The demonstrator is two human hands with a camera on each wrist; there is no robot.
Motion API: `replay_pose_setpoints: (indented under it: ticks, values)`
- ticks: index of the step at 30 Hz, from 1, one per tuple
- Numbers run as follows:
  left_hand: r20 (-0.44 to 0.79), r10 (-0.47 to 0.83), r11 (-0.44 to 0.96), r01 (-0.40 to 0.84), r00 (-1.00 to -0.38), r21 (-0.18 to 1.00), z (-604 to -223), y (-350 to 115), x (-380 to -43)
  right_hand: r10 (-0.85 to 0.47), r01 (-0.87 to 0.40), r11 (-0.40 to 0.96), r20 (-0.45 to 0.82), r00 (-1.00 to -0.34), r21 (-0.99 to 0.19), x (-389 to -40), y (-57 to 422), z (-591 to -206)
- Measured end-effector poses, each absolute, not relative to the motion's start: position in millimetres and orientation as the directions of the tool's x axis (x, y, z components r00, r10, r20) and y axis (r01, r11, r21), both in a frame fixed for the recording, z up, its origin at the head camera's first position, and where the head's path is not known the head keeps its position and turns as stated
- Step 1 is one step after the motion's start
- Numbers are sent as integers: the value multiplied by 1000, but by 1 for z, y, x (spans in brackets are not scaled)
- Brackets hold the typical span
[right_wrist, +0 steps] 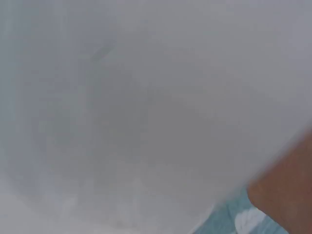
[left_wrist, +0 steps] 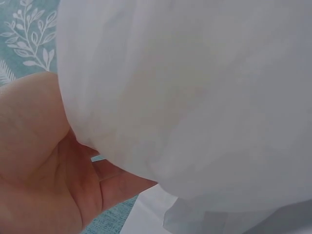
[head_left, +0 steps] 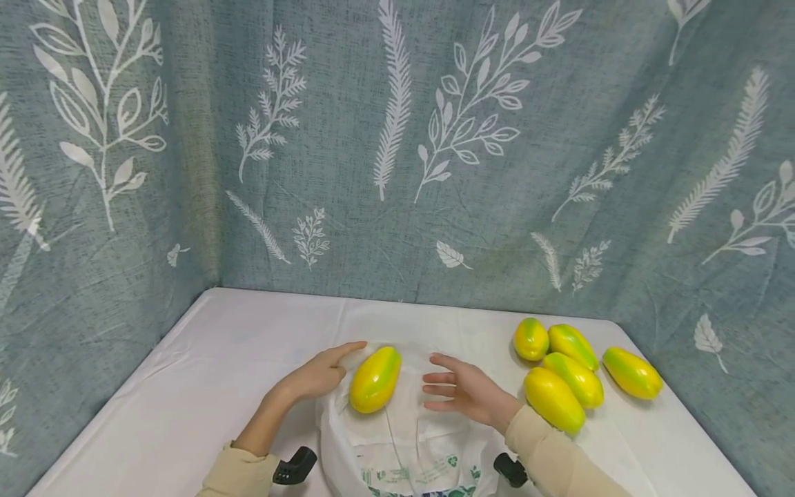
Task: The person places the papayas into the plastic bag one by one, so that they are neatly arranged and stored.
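Note:
A white plastic bag (head_left: 404, 442) with green print lies wide-mouthed at the front middle of the table. One yellow papaya (head_left: 375, 379) with a green streak is at the bag's mouth, tilted, between the two hands. The left hand (head_left: 318, 376) grips the bag's left rim, index finger extended and other fingers curled. In the left wrist view, white plastic hides part of the left hand (left_wrist: 44, 161). Straight, spread fingers of the right hand (head_left: 468, 390) reach over the bag's right side, apart from the papaya. White plastic fills most of the right wrist view, beside a bit of skin.
Several more papayas (head_left: 571, 379) lie grouped at the right of the white-covered table (head_left: 248, 345), one a little apart toward the right edge. A blue-green curtain (head_left: 348, 152) with white leaf patterns stands behind and along both sides. Black wrist devices (head_left: 295, 466) sit near both forearms.

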State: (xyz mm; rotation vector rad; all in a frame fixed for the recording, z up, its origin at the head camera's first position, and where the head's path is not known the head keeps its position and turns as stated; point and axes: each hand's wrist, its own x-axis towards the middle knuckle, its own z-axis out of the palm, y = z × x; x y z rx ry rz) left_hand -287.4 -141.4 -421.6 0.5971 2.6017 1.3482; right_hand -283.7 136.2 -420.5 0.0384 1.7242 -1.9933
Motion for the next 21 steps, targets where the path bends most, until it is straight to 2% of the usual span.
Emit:
replay_pose_setpoints:
  ticks: [21]
  values:
    - [48, 432, 516, 291, -900, 806, -419, -145, -287, -312, 345, -289, -253, -916, -893, -268, 229, -401]
